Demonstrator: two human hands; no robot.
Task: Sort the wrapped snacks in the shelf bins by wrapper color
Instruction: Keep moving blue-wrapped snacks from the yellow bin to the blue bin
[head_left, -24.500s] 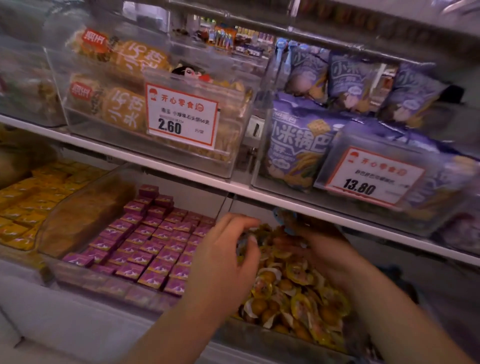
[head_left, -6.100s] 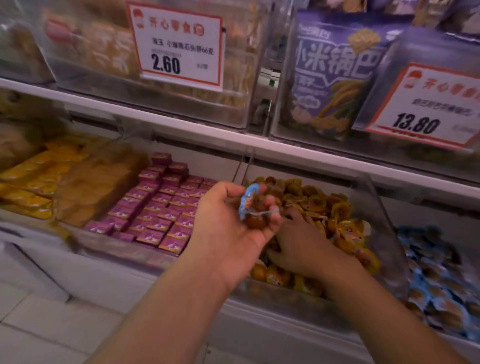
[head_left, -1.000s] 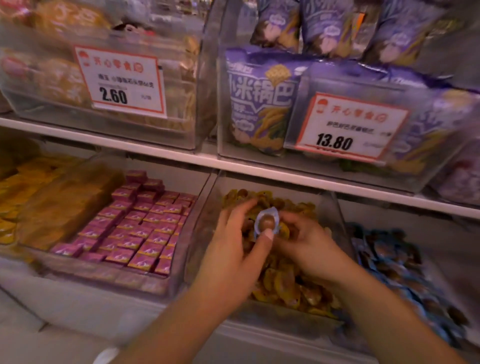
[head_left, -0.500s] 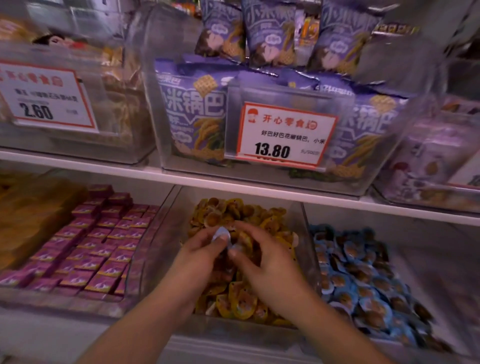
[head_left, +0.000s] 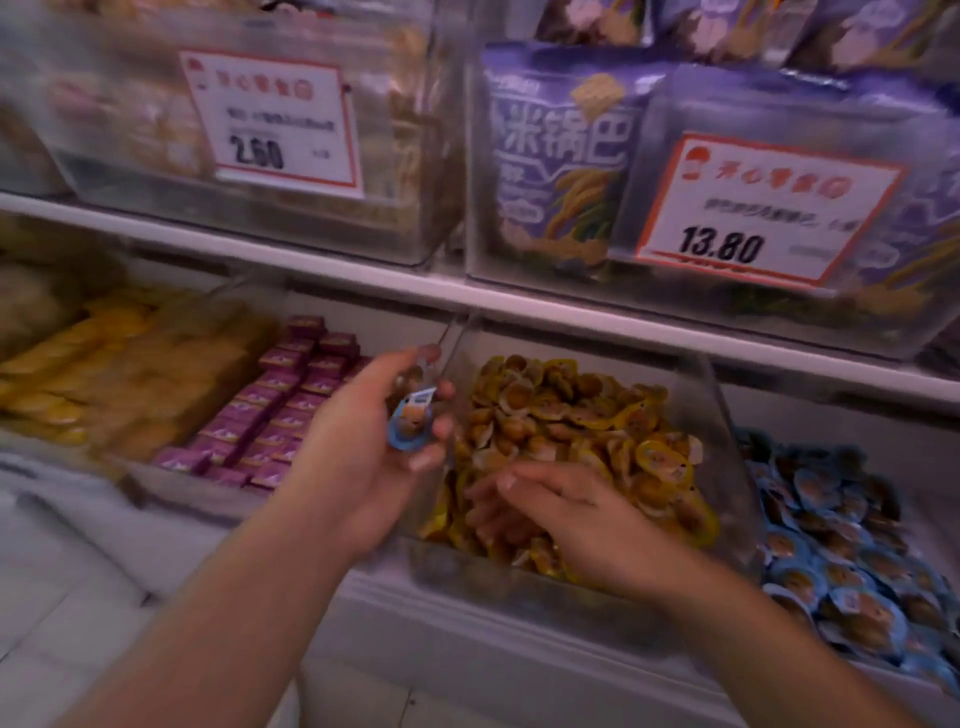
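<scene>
My left hand (head_left: 358, 457) holds a small blue-wrapped snack (head_left: 410, 421) in curled fingers, just left of the clear middle bin (head_left: 727, 415). That bin is piled with yellow-wrapped snacks (head_left: 571, 415). My right hand (head_left: 566, 514) reaches into the front of the pile, fingers spread among the yellow wrappers; whether it holds one I cannot tell. The bin to the right is full of blue-wrapped snacks (head_left: 841, 551).
A bin of purple boxed snacks (head_left: 275, 410) lies left of the middle bin, with yellow packets (head_left: 67, 358) further left. The shelf above carries clear bins with price tags 2.60 (head_left: 270, 124) and 13.80 (head_left: 753, 208) and purple bags (head_left: 556, 156).
My left hand has drawn the blue-wrapped snack out to the left of the yellow bin. My right hand has let go of it and dropped into the front of the yellow pile.
</scene>
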